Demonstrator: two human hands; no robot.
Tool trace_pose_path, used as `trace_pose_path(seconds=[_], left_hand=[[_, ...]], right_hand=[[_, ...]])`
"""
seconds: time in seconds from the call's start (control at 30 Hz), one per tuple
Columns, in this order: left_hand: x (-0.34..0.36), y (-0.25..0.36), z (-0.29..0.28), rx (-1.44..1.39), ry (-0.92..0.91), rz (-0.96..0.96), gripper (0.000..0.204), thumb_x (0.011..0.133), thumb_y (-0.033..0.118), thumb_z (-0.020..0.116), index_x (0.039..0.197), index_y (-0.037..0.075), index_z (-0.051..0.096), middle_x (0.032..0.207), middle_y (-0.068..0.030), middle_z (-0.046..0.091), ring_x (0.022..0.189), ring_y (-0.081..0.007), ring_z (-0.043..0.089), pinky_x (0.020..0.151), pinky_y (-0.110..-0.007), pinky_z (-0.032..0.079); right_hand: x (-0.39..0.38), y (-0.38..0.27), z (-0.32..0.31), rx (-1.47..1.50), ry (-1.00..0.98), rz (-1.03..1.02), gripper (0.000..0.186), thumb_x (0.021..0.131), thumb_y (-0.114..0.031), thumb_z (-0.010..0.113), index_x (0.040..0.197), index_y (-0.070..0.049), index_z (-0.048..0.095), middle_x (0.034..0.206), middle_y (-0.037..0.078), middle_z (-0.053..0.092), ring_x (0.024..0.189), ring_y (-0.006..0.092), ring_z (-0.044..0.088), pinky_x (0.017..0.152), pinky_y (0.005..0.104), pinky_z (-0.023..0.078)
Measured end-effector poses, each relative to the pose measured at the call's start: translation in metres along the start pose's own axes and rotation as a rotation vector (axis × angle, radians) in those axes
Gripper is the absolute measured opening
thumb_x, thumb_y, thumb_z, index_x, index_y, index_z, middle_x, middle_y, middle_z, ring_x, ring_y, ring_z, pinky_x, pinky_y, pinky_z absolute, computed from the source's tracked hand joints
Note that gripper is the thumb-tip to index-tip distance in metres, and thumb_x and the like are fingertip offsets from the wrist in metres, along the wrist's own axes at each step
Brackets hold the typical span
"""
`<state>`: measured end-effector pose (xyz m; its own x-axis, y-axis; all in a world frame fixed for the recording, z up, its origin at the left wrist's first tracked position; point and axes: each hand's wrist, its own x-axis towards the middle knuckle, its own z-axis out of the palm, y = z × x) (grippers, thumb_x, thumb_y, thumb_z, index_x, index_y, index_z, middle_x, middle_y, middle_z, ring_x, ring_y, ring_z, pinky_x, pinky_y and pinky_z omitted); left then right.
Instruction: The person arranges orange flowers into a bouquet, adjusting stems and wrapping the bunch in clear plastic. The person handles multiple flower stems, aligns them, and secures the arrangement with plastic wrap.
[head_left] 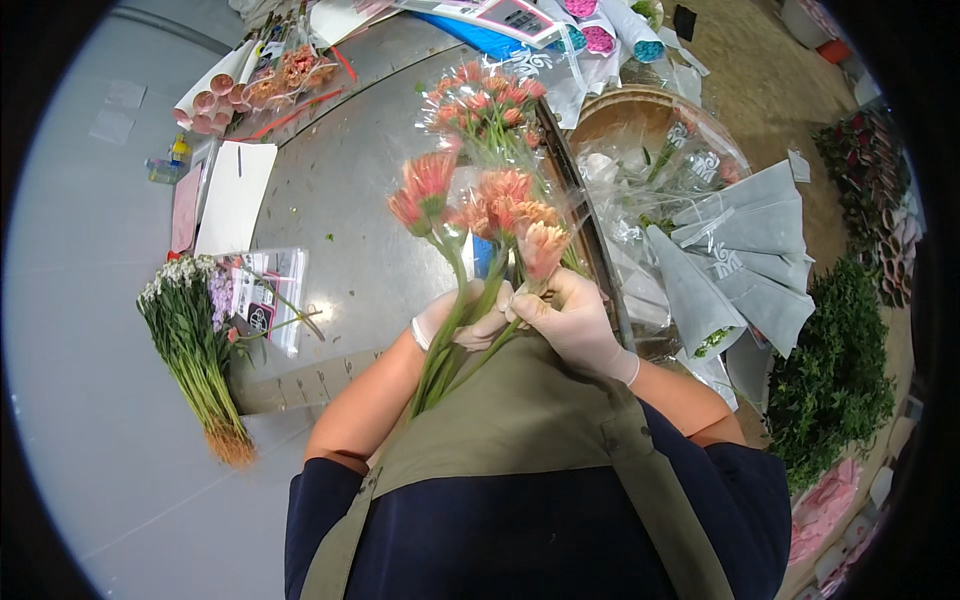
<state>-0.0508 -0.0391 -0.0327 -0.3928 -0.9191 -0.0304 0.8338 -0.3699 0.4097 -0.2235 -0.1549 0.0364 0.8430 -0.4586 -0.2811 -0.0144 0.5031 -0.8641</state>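
Note:
In front of my apron, my white-gloved left hand [484, 330] is closed around the green stems of several coral flowers [430, 183]. Their many-petalled heads point away from me, and the stems run down over the apron. Close beside it, my gloved right hand [580, 318] pinches a paler peach flower [544, 249] just below its head. Clear film seems to surround this bloom, though its edges are hard to make out. Both hands' fingertips nearly meet at the stems. Beyond them, another bunch of coral flowers [482, 100] in clear wrap lies on the metal table [350, 200].
At the left table edge lies a bunch of white flowers [190, 300] with roots. White paper [236, 198] rests farther back, near wrapped peach flowers [300, 70]. On the right stand a round bin [640, 95] with plastic scraps, grey wrapping sleeves [745, 245] and green foliage [835, 360].

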Motion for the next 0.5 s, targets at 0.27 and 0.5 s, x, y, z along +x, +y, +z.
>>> trace_pose_path(seconds=[0.27, 0.5], left_hand=[[0.001, 0.008, 0.016, -0.005, 0.090, -0.002, 0.032, 0.102, 0.030, 0.034, 0.100, 0.002, 0.050, 0.056, -0.0019, 0.045, 0.033, -0.0082, 0.032, 0.031, -0.023, 0.026], [0.002, 0.020, 0.021, 0.078, 0.380, -0.100, 0.026, 0.098, 0.027, 0.050, 0.104, 0.002, 0.056, 0.066, -0.0012, 0.054, 0.046, -0.0072, 0.046, 0.039, -0.022, 0.036]], right_hand=[[0.004, 0.003, -0.002, 0.020, -0.017, -0.051, 0.013, 0.095, -0.012, 0.059, 0.094, 0.000, 0.058, 0.092, 0.006, 0.063, 0.085, 0.0110, 0.057, 0.080, 0.0266, 0.046], [0.014, 0.004, -0.011, 0.079, -0.190, 0.014, 0.010, 0.096, -0.011, 0.054, 0.097, -0.001, 0.055, 0.095, 0.006, 0.062, 0.093, 0.0119, 0.055, 0.085, 0.0270, 0.045]])
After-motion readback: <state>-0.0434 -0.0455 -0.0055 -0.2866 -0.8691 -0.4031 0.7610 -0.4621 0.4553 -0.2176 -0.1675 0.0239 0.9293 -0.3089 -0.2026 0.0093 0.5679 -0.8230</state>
